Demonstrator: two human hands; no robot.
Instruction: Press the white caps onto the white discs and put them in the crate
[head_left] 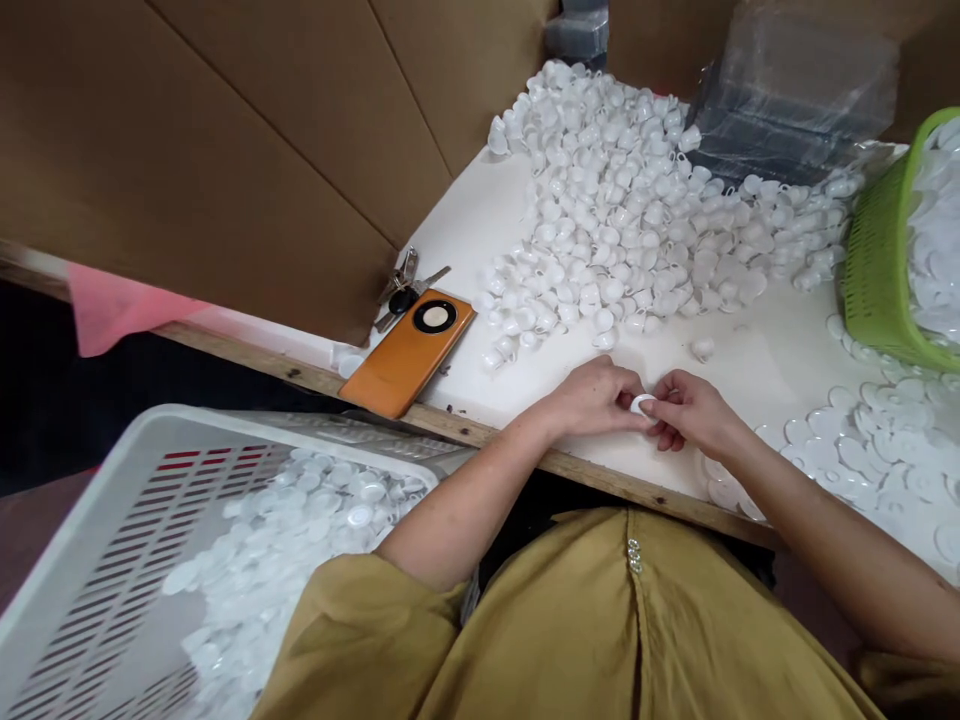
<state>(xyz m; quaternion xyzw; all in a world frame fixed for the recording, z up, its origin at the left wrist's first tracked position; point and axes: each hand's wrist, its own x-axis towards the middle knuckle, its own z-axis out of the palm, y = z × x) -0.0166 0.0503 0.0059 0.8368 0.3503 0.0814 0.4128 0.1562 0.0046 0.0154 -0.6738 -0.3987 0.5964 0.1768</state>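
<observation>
In front of my body, at the table's near edge, my left hand (600, 395) and my right hand (688, 410) meet with fingers pinched. Between their fingertips is a small round white plastic saucer (643, 403); whatever may be beneath it is hidden by the fingers. Beyond my hands spreads a large heap of tiny white toy cups (615, 220) with handles. One loose cup (702, 349) lies apart, just past my right hand. Flat white saucers (874, 440) are scattered beside my right forearm.
A green basket (877, 250) full of white pieces stands at right. A grey-white crate (150, 430) holding white pieces is at lower left. An orange phone (401, 365) and keys (409, 280) lie by the cardboard wall (247, 150). Plastic-wrapped packs (795, 100) sit behind.
</observation>
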